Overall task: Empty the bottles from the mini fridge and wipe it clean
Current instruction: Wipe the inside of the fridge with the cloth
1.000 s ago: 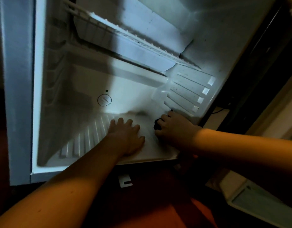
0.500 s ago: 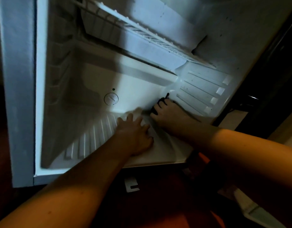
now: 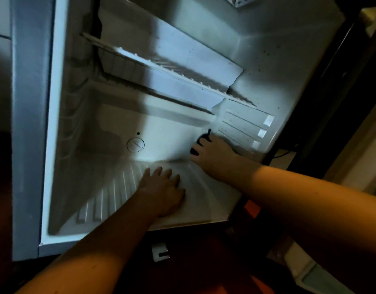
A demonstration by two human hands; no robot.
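Now | mini fridge open, no bottles seen | right hand clutches dark cloth at far right corner | left hand flat, fingers spread, on floor, nearer.

There is just one camera, and it sits on the person's head. It looks forward and down, right into the open fridge, and it is very close to it. The picture is wide and tipped, so the fridge leans to one side. Both arms reach in from the bottom edge, the left hand flat on the fridge floor and the right hand deeper in. A strip of dark floor shows below.
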